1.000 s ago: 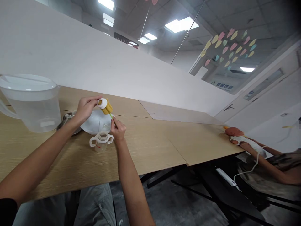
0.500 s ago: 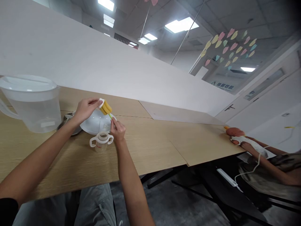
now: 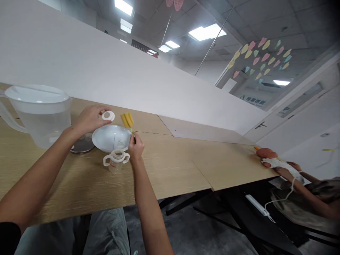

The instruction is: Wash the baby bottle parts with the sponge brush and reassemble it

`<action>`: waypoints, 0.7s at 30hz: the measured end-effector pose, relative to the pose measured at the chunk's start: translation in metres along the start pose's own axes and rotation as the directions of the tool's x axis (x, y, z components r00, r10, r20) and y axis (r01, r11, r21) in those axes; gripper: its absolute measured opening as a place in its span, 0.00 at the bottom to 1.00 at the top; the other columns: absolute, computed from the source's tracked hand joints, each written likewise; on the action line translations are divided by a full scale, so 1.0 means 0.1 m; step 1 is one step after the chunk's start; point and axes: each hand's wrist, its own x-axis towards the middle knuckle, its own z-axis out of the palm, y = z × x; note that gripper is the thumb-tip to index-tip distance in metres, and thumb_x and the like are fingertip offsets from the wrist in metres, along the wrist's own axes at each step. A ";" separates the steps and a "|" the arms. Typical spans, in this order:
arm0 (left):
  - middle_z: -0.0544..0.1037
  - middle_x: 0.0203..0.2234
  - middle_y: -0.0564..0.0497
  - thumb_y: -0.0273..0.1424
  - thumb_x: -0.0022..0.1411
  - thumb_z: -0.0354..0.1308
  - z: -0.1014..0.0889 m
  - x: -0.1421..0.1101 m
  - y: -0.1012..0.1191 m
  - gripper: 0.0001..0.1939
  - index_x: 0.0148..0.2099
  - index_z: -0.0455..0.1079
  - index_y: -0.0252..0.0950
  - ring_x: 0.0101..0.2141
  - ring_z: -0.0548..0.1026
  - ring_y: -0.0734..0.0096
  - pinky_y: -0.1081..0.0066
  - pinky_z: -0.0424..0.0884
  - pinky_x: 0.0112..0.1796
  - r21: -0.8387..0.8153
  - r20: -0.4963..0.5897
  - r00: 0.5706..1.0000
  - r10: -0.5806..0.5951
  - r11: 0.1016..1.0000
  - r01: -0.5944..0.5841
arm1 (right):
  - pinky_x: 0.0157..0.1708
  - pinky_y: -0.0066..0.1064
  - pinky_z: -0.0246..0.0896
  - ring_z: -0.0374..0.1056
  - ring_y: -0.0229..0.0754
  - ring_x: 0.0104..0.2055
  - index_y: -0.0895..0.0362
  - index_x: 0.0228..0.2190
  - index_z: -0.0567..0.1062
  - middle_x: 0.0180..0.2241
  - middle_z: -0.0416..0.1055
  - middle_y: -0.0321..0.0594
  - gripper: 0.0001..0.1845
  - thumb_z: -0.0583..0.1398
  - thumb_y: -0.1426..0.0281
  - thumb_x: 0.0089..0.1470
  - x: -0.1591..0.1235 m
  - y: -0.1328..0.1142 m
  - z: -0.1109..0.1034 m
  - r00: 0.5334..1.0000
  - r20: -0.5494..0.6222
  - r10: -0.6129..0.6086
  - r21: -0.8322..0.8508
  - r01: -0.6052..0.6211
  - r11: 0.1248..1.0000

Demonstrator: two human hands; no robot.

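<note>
Pinching a yellow sponge brush [image 3: 127, 120] by its green stem [image 3: 131, 130], long axis nearly upright, the right hand [image 3: 136, 147] stands apart from the left fingertips [image 3: 104, 110], which grip a white ring [image 3: 107, 115].

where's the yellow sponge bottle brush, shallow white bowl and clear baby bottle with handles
Yellow sponge bottle brush [image 3: 127, 120], head view, point on the sponge head
Shallow white bowl [image 3: 105, 136], head view, point on its inner surface
Clear baby bottle with white handles [image 3: 114, 166], head view, point on its body
</note>
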 end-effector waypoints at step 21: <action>0.76 0.51 0.37 0.33 0.52 0.62 0.96 -0.04 -0.43 0.25 0.54 0.74 0.38 0.53 0.72 0.43 0.52 0.63 0.54 0.373 0.538 0.836 -0.108 0.920 -0.121 | 0.27 0.28 0.45 0.57 0.36 0.24 0.57 0.27 0.76 0.22 0.68 0.35 0.14 0.54 0.67 0.60 0.13 -0.14 -0.12 0.894 0.210 0.395 -0.225 -0.349 0.910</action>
